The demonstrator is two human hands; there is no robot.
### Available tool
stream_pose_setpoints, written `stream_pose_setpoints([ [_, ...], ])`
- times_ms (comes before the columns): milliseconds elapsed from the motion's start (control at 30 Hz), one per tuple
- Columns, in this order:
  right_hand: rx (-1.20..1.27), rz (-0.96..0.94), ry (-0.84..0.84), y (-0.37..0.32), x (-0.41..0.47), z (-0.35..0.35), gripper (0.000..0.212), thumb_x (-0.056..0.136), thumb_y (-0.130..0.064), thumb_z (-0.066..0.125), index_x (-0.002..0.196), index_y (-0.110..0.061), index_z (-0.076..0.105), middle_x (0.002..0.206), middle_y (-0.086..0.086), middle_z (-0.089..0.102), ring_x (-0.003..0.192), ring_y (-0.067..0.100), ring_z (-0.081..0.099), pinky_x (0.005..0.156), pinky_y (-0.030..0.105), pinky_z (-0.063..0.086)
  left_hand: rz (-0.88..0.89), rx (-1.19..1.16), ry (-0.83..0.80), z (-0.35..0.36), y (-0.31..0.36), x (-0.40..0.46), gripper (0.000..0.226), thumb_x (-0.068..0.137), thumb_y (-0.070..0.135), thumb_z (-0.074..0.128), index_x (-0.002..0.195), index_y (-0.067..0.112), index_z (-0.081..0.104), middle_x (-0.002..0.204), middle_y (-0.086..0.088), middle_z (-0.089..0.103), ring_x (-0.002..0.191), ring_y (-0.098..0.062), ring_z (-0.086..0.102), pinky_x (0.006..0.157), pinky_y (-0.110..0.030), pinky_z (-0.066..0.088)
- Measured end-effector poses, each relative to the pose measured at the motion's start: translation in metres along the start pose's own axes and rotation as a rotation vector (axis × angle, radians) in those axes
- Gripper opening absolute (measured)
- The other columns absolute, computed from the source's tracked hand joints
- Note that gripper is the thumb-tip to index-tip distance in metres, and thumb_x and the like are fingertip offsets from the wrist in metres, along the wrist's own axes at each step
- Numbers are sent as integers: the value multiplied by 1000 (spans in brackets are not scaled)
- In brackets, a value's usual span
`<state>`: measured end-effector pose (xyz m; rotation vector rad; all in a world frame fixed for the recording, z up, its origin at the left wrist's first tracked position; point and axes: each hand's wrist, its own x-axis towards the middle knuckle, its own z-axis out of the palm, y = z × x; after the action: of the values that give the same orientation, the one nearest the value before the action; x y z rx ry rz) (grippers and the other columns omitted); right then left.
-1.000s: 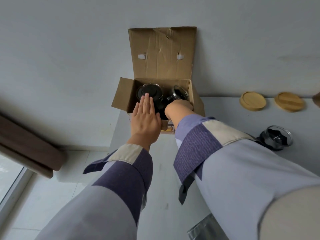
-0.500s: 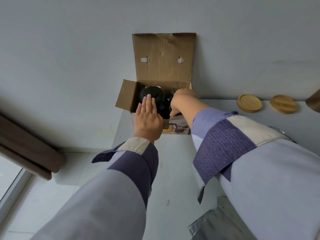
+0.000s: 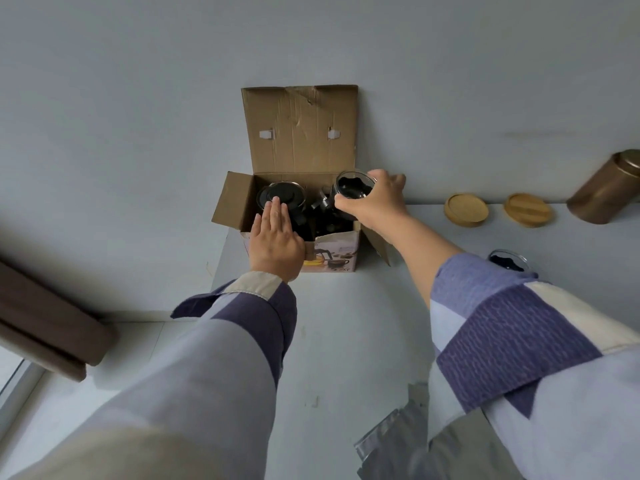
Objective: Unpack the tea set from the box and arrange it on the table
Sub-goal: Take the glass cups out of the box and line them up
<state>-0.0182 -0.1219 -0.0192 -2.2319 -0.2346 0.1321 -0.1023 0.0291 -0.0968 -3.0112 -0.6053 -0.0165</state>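
In the head view, the only one, the cardboard box (image 3: 301, 216) sits at the far left corner of the pale table (image 3: 346, 341), at about twelve o'clock from the person, with its tall lid flap leaning back against the wall. The right hand (image 3: 375, 202) has its fingers curled round a small glass cup (image 3: 353, 185), which is raised above the box's right rim at roughly one o'clock; the cup is clear-walled and looks dark inside, though what darkens it cannot be told. The left hand (image 3: 275, 237) lies flat with straight fingers on the near left edge of the box, fingertips reaching the dark round lid of the teapot (image 3: 281, 197) inside; it seems to be steadying the box and grips nothing. The two hands are apart, one on each side of the opening. By my reading the unpacking is partly done: another glass cup (image 3: 507, 263) stands on the table at about two o'clock, half hidden by the right sleeve, and two round wooden coasters (image 3: 466, 209) lie near the wall further right, beside a bronze tin (image 3: 609, 188). Left to do, as far as can be seen: set down the held cup, lift out the teapot and the dark pieces beside it, whose shapes are too shadowed to name, then arrange it all.
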Motion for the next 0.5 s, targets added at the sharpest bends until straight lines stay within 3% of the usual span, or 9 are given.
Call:
stream_pose_setpoints([
  [167, 124, 9, 53, 29, -10, -4, 72, 71, -46, 73, 131, -21, 41, 128, 1, 52, 120, 21, 48, 96, 29, 44, -11, -7, 2, -1, 2, 0, 59, 100, 32, 10, 150, 4, -3, 159, -11, -12, 147, -24, -11, 119, -38, -2],
  [300, 149, 33, 118, 48, -22, -11, 68, 72, -45, 74, 130, -22, 45, 123, 1, 58, 122, 24, 46, 102, 31, 41, -23, -20, -13, -2, 3, 1, 59, 100, 31, 13, 150, 4, -2, 159, -10, -12, 147, -22, -10, 119, -38, -3],
  [500, 148, 40, 109, 84, -40, -38, 67, 70, -39, 78, 126, -17, 48, 123, 1, 59, 113, 18, 56, 87, 22, 43, -51, -42, -28, -9, 6, 1, 58, 101, 30, 16, 151, 3, 2, 160, -10, -7, 147, -22, -8, 119, -41, -4],
])
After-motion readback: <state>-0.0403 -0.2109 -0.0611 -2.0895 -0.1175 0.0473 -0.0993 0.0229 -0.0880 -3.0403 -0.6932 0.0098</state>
